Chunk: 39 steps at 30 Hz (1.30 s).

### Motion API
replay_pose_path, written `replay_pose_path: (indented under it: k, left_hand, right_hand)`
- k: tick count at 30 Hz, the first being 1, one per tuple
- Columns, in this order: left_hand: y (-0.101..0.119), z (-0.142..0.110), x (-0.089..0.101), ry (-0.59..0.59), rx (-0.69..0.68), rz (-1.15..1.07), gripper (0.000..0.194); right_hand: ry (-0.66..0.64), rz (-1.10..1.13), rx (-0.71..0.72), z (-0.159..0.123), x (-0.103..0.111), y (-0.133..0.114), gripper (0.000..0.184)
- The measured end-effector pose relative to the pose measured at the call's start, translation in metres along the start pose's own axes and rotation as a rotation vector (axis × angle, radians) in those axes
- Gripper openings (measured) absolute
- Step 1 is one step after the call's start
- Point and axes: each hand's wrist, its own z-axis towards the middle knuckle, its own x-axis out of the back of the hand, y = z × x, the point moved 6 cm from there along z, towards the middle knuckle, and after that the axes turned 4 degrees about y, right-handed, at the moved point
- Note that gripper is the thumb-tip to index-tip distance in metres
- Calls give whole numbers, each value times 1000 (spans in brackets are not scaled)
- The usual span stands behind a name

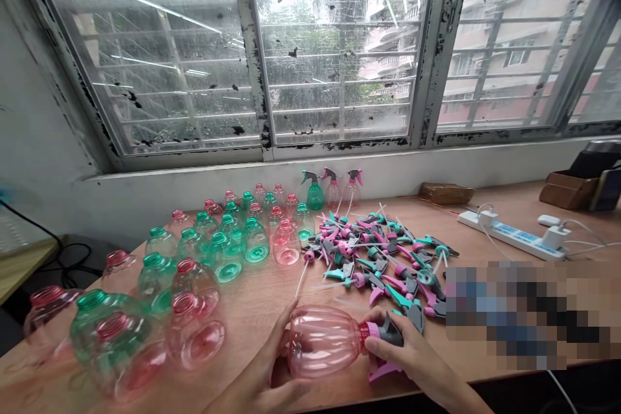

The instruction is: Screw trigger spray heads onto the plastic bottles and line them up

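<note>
A clear pink ribbed bottle [324, 340] is held sideways near the front edge of the table, its base to the left and its neck to the right. My left hand [272, 365] wraps around the base end. At the neck, my right hand [410, 344] grips a trigger sprayer head [391, 331], grey with a pink collar and pink trigger. The collar sits against the bottle's neck; how tightly it is screwed on I cannot tell. Just beyond both hands lies a pile of loose trigger sprayer heads [373, 249] in grey, pink and teal, some with white tubes.
Several open pink and green bottles [228, 259] stand in rows on the left of the table [276, 284]. Three bottles with sprayer heads [332, 193] stand by the wall. On the right are a white power strip [509, 234], a brown block [446, 193] and a blurred-out patch.
</note>
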Motion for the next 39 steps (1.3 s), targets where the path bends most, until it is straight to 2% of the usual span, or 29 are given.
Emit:
replay_pose_path:
  k: [6,11,16,22,27,31,35,39]
  left_hand:
    - [1,5,-1,-21,-3,-11,113]
    - [10,4,0,-14,76,-34,105]
    - [7,1,1,-13,65,35,95]
    - [5,2,0,-17,27,19,100]
    - [2,5,-1,-48,38,-35,113]
    - [10,4,-3,-41,70,-39,101]
    - [17,3,-5,-26,28,0,98]
    - [8,3,-4,-24,27,47,95]
  right_hand:
    - [-17,0,-1,1,0,3,46]
    - [-7,-41,6,2,2,4,46]
    - [11,-40,9,1,3,3,45]
    - [2,-28,0,0,1,1,45]
    - [-26,-3,-5,0,-1,-1,45]
    - [-39,-7,4,1,-1,-1,43]
    - [-47,-4,5,1,-1,0,44]
    - [-39,5,4,1,-1,0,43]
